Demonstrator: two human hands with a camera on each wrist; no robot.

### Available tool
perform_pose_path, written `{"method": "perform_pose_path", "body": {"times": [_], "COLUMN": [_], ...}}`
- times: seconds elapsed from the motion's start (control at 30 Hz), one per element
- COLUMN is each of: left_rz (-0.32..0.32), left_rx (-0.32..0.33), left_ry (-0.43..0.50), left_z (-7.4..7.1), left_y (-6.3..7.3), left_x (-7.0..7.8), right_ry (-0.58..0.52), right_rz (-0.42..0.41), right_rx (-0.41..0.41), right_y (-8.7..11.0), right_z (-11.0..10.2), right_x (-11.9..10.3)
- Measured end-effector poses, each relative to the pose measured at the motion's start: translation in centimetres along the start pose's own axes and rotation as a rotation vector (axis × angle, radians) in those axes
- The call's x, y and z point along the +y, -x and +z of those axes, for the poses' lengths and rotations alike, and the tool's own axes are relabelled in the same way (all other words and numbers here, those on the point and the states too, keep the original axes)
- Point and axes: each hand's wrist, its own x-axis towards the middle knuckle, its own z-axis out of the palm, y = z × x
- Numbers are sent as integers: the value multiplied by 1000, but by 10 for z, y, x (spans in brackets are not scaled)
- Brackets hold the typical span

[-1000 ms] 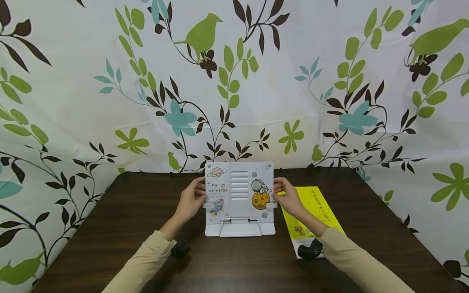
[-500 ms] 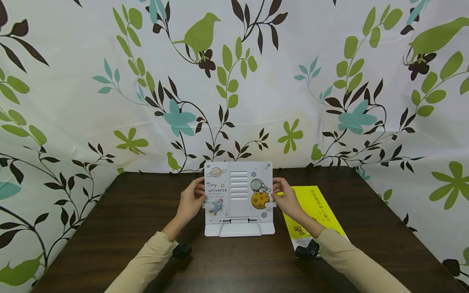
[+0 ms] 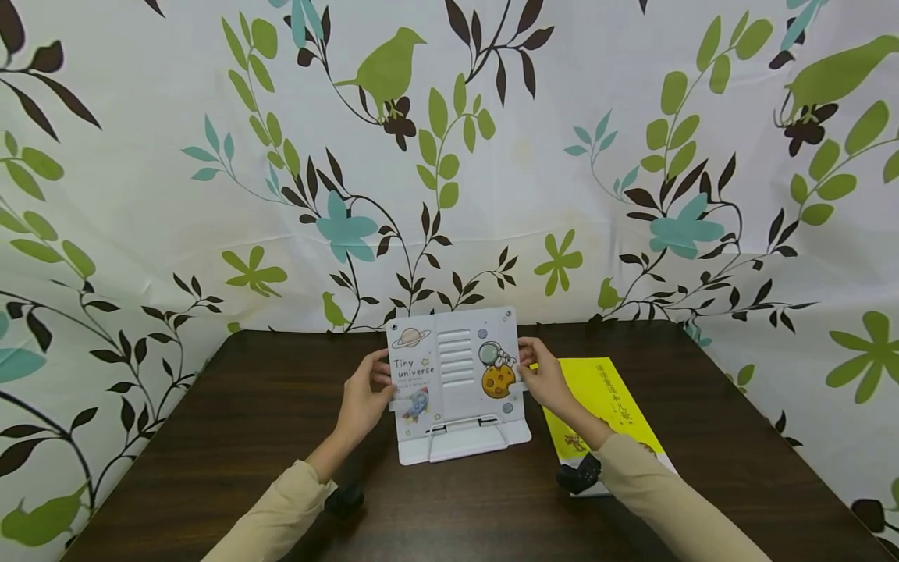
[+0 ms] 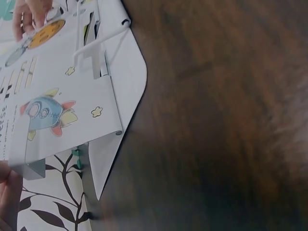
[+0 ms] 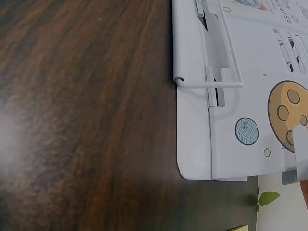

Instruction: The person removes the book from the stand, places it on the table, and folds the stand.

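A white book stand [image 3: 456, 410], printed with "Tiny universe", a rocket and an astronaut on an orange planet, stands upright on the table, turned so its left side is lower in the head view. My left hand [image 3: 362, 396] grips its left edge, and my right hand [image 3: 549, 380] pinches the right edge. At the stand's foot, the wire bracket [image 5: 233, 53] and base plate show in the right wrist view. Fingers of the left hand [image 4: 8, 197] appear by the side clip in the left wrist view. Most of the right hand is outside the right wrist view.
A yellow book [image 3: 597, 394] with a white lower band lies to the right, partly under my right forearm. The dark wooden table [image 3: 232, 437] reaches back to a cloth [image 3: 492, 234] patterned with birds and leaves.
The book stand was square to me; now it is turned counter-clockwise in the head view, its right side higher and left side lower. Both hands still hold its edges.
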Motion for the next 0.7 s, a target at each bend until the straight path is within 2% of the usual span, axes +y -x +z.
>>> {"method": "perform_pose_path", "body": {"times": [0.2,0.37,0.53,0.7], "left_rz": [-16,8,-13,-25], "left_rx": [4,37,68,77], "left_ry": [-7,4,37,54], "left_z": [0,1,4,8], "left_y": [9,17,25,31], "left_x": [5,8,12,15], "right_ry": [16,29,-4,-62], "right_rz": [-15,31,60,15], "right_rx": [0,-21,-34,-3], "right_y": [-6,-12,-17,-19], "right_z": [2,5,8,7], "right_x": [-1,-1,2,6]}}
